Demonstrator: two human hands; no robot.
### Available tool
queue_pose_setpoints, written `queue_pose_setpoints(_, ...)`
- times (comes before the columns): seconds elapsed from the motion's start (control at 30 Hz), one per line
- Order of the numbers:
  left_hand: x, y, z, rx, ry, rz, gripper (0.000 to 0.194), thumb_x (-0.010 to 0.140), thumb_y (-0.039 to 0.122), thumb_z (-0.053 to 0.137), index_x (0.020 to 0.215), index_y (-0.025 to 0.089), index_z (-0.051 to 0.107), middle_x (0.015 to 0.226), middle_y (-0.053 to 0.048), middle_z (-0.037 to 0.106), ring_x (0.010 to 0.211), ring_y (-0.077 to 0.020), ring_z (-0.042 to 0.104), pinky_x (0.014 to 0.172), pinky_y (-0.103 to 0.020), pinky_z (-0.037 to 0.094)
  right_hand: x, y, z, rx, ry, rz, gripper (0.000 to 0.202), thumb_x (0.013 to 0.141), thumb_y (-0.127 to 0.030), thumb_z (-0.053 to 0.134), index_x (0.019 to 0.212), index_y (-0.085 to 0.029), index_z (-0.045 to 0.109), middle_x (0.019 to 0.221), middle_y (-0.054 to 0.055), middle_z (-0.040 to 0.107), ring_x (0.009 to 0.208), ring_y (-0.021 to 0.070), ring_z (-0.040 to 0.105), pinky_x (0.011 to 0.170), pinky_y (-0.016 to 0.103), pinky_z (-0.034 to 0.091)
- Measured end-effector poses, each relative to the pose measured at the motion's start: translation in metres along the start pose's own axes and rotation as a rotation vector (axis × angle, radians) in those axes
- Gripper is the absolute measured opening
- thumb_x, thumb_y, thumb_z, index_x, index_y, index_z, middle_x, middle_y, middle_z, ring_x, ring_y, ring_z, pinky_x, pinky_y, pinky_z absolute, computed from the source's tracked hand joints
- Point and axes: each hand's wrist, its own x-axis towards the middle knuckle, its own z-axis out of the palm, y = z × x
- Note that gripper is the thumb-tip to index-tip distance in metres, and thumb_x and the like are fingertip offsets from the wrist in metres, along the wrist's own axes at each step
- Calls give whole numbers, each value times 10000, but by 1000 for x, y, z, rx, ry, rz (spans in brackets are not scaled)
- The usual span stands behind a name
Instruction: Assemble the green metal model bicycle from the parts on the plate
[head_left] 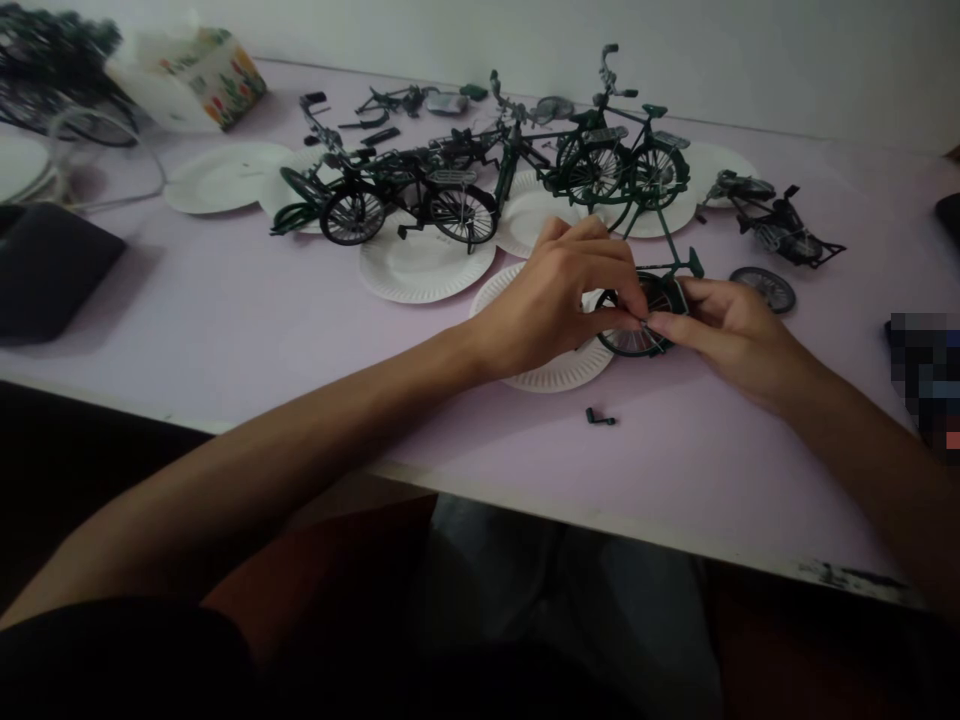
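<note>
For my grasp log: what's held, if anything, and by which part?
A green model bicycle, by its wheel near the centre; left grip and right grip meet there, contacts unclear.

Metallic-looking spokes; ridged paper plates

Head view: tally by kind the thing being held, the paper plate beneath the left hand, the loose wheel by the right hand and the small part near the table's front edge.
Green model bicycle, in the left hand and right hand: 1
Paper plate: 1
Loose wheel: 1
Small dark part: 1
Total: 4
</note>
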Motion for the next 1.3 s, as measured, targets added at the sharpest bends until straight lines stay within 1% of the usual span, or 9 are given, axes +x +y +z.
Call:
queue_pose_setpoints(0.17, 0, 3, -2, -9, -7, -7, 60, 999, 283, 755, 980, 236, 786, 1011, -34, 780, 1019, -230, 691, 1042, -430, 451, 0, 1, -1, 10, -4, -3, 272, 844, -487, 838, 945, -236, 805, 928, 32, 775, 844, 200, 694, 755, 332, 553)
queue_pose_setpoints(0.3, -1, 4, 0, -49, 19, 9, 60, 995, 209, 753, 974, 241, 800, 1001, -22, 773, 977, -207, 710, 977, -397, 458, 0, 5, -2, 22, -3, 6, 228, 845, -455, 844, 964, -262, 820, 984, 31, 793, 916, 223, 721, 814, 356, 571)
queue_pose_setpoints(0.4, -1, 4, 1, -86, 38, 14, 74, 971, 153, 772, 968, 220, 804, 1016, -27, 772, 978, -200, 720, 924, -377, 468, 1, 8, -3, 30, 3, 7, 246, 847, -469, 847, 983, -265, 826, 998, 33, 792, 929, 229, 722, 827, 366, 577)
queue_pose_setpoints(0.53, -1, 5, 3, -67, 47, 36, 101, 979, 122, 744, 984, 206, 800, 1073, -49, 770, 1015, -202, 718, 901, -357, 489, 3, 11, -5, 97, -16, 20, 222, 864, -440, 832, 975, -247, 826, 978, 30, 771, 902, 205, 698, 828, 347, 563)
queue_pose_setpoints(0.73, -2, 5, 4, -48, 22, 34, 138, 1027, 160, 675, 1040, 217, 799, 1111, -75, 767, 1024, -206, 723, 938, -368, 511, 5, 12, -5, 127, -15, 47, 181, 865, -414, 811, 929, -245, 819, 912, 25, 726, 849, 192, 649, 790, 342, 532)
queue_pose_setpoints(0.9, -2, 6, 2, -46, 7, 33, 169, 1047, 198, 636, 1045, 225, 803, 1110, -84, 761, 1005, -208, 718, 942, -375, 521, 5, 14, -5, 129, -22, 45, 188, 870, -422, 808, 956, -255, 820, 932, 20, 726, 854, 190, 645, 801, 345, 532)
queue_pose_setpoints(1.07, -2, 8, 2, -16, 0, 31, 181, 1044, 190, 622, 1020, 235, 797, 1058, -61, 752, 1012, -208, 707, 977, -386, 493, 5, 16, -7, 116, -31, 43, 174, 875, -444, 813, 920, -276, 811, 938, 22, 732, 892, 211, 669, 826, 361, 551)
queue_pose_setpoints(1.17, -2, 7, 1, 6, -14, 40, 171, 1040, 196, 625, 1039, 237, 791, 1042, -56, 752, 1007, -207, 704, 982, -383, 484, 5, 14, -6, 125, -50, 34, 173, 880, -428, 811, 985, -293, 833, 1011, 25, 771, 956, 227, 698, 875, 376, 566)
queue_pose_setpoints(1.3, -3, 6, 2, 6, -20, 41, 149, 1043, 218, 631, 1096, 229, 770, 1053, -62, 762, 1001, -206, 709, 962, -372, 489, 5, 10, -5, 151, -51, 66, 247, 849, -442, 832, 1043, -289, 843, 1089, 36, 797, 1055, 269, 715, 942, 413, 582)
